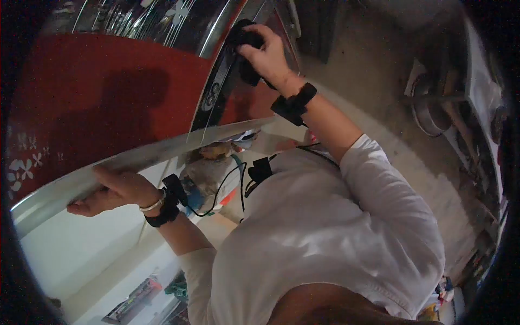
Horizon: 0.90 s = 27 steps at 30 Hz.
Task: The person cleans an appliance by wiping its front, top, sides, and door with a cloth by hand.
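At the left, my left hand point(119, 192) is at the silvery metal edge point(157, 154) of a large glossy red panel point(108, 108) with white flower prints. Its thumb lies against that edge and the fingers bend below it. Higher up, my right hand point(268, 54) has its fingers closed around a black object point(242, 35) whose kind I cannot make out. That object sits at the dark strip point(216, 89) with oval silver markings along the red panel. Another black part point(249, 73) shows just below my right hand. Black straps point(168, 206) with small boxes are on both wrists.
Under the panel are a white surface point(81, 249) and a cluttered heap of bags point(203, 179). A black cable point(219, 189) hangs by my left wrist. At the right stands a shelf with a round metal pan point(428, 111). Shiny patterned glass point(135, 21) lies beyond the red panel.
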### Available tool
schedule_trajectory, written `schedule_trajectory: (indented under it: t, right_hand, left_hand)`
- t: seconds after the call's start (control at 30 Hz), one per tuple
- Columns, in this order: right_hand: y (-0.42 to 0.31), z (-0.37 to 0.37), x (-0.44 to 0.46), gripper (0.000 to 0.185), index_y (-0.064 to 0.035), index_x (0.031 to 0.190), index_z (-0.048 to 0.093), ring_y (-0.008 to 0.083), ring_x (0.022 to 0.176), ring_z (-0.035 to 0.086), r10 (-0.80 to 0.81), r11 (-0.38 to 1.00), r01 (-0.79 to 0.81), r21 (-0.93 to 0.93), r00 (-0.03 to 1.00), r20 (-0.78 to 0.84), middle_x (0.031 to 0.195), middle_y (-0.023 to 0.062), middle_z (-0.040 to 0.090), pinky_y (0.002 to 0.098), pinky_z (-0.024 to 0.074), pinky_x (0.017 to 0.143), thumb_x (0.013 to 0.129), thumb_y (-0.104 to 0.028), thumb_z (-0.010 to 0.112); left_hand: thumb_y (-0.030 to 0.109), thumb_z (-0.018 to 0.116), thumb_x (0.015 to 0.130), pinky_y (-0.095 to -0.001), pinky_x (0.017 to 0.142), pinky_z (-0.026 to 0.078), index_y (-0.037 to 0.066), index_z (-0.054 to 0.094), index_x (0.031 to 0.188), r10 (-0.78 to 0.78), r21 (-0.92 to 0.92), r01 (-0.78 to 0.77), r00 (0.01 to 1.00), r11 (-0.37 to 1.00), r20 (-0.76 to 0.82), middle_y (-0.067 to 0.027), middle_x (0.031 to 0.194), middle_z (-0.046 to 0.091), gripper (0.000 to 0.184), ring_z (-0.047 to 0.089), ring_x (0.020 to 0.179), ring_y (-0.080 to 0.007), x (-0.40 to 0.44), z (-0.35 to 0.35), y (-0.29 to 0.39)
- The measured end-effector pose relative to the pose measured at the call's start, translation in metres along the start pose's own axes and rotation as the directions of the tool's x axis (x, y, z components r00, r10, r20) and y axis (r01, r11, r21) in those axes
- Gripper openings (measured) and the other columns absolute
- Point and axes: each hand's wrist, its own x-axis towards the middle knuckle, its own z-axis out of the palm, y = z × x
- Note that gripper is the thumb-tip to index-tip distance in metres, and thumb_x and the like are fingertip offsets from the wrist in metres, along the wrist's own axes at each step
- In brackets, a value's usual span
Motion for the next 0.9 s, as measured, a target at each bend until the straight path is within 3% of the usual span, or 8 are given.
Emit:
schedule_trajectory:
  t: [0.17,0.3,0.37,0.47,0.6,0.67,0.77,0.9]
  right_hand:
    - [-0.024,-0.005,-0.001,0.028,-0.0033,0.086,0.063,0.0256,0.083,0.056,-0.036,0.999,0.036,-0.002,0.998,-0.050,0.086,0.0129,0.056,0.0330,0.0462,0.072,0.065,-0.021,0.068]
    - [-0.017,-0.001,0.001,0.024,-0.0042,0.085,0.064,0.0262,0.079,0.057,-0.167,0.974,0.157,-0.164,0.985,-0.048,0.084,0.0127,0.058,0.0328,0.0460,0.070,0.063,-0.012,0.067]
    - [-0.025,0.001,-0.003,0.023,-0.0040,0.085,0.064,0.0238,0.078,0.058,-0.211,0.953,0.202,-0.227,0.977,-0.018,0.083,0.0118,0.059,0.0313,0.0457,0.069,0.063,-0.006,0.065]
    - [-0.041,0.003,-0.018,0.029,-0.0053,0.085,0.064,0.0277,0.076,0.059,-0.266,0.855,0.269,-0.443,0.961,0.070,0.082,0.0125,0.060,0.0343,0.0471,0.067,0.057,-0.003,0.062]
    - [-0.059,0.017,-0.061,0.033,-0.0075,0.084,0.063,0.0296,0.074,0.058,-0.211,0.786,0.359,-0.502,0.921,0.328,0.081,0.0115,0.058,0.0374,0.0481,0.064,0.051,-0.004,0.061]
    - [-0.064,0.025,-0.084,0.032,-0.0093,0.082,0.063,0.0286,0.073,0.058,-0.226,0.739,0.474,-0.479,0.844,0.486,0.079,0.0102,0.057,0.0366,0.0479,0.061,0.050,-0.006,0.061]
    - [-0.068,0.027,-0.092,0.033,-0.0105,0.082,0.064,0.0270,0.072,0.058,-0.235,0.731,0.529,-0.431,0.788,0.568,0.078,0.0094,0.056,0.0359,0.0477,0.059,0.049,-0.007,0.061]
    - [-0.054,0.009,-0.064,0.031,-0.0100,0.084,0.062,0.0288,0.069,0.058,-0.291,0.733,0.491,-0.471,0.852,0.436,0.081,0.0094,0.056,0.0395,0.0481,0.060,0.054,-0.014,0.067]
  left_hand:
    - [0.031,0.067,0.074,-0.0439,0.103,0.018,0.002,0.011,0.131,0.028,-0.046,-0.029,1.000,0.999,-0.007,-0.0187,0.131,0.015,0.085,0.021,0.121,-0.0294,0.008,0.003,0.015]
    - [0.031,0.066,0.074,-0.0429,0.104,0.016,0.002,0.011,0.131,0.015,0.102,-0.014,1.000,0.995,-0.014,-0.0187,0.132,0.015,0.084,0.021,0.122,-0.0289,0.008,0.001,0.019]
    - [0.030,0.066,0.075,-0.0420,0.104,0.015,0.002,0.011,0.131,-0.018,0.020,0.019,1.000,1.000,-0.020,-0.0181,0.132,0.014,0.083,0.020,0.122,-0.0285,0.006,0.001,0.015]
    - [0.026,0.063,0.075,-0.0390,0.098,0.030,0.002,0.007,0.133,0.038,0.004,-0.038,0.999,0.999,-0.026,-0.0165,0.130,0.017,0.083,0.029,0.118,-0.0275,0.007,0.000,0.007]
    - [0.023,0.063,0.075,-0.0388,0.098,0.030,0.003,0.007,0.133,-0.010,0.007,0.010,1.000,1.000,-0.021,-0.0154,0.130,0.017,0.083,0.030,0.117,-0.0265,0.008,0.001,0.013]
    - [0.027,0.065,0.076,-0.0416,0.103,0.018,0.001,0.012,0.131,0.029,-0.113,-0.034,0.998,0.993,-0.052,-0.0167,0.132,0.016,0.081,0.021,0.121,-0.0268,0.007,0.003,0.010]
    - [0.023,0.065,0.076,-0.0422,0.102,0.021,0.002,0.012,0.131,-0.024,-0.055,0.021,0.998,0.998,-0.052,-0.0164,0.132,0.016,0.079,0.023,0.121,-0.0266,0.006,0.002,0.017]
    - [0.021,0.066,0.075,-0.0427,0.102,0.023,0.003,0.012,0.132,-0.049,-0.050,0.046,0.997,0.998,-0.058,-0.0161,0.131,0.017,0.080,0.025,0.120,-0.0271,0.006,-0.001,0.014]
